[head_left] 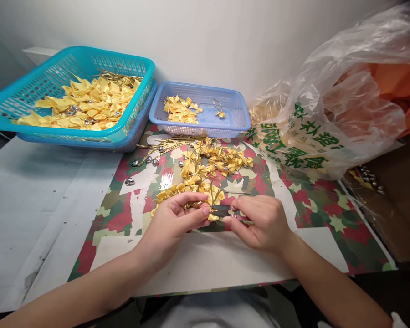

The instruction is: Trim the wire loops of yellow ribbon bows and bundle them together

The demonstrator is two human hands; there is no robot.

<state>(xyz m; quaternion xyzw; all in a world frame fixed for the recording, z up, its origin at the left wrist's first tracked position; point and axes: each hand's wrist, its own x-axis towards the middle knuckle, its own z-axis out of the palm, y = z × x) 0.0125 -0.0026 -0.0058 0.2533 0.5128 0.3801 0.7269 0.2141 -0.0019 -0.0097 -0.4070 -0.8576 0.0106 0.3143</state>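
My left hand (177, 216) pinches a yellow ribbon bow (213, 216) with a loop of gold wire (216, 189) standing up from it. From the right, my right hand (261, 221) grips a small tool with dark jaws (221, 210), and its tip meets the wire just above the bow. Behind my hands lies a pile of yellow bows (200, 171) with gold wires and silver bells. Several loose silver bells (130, 181) and a bundle of gold wires (177, 143) rest on the camouflage-patterned mat (119, 200).
At the back left, a turquoise basket (136, 123) full of bows sits on a blue one. A smaller blue basket (201, 131) holds yellow pieces. A clear plastic bag (314, 123) with green print bulges at the right, beside a brown box (392, 196).
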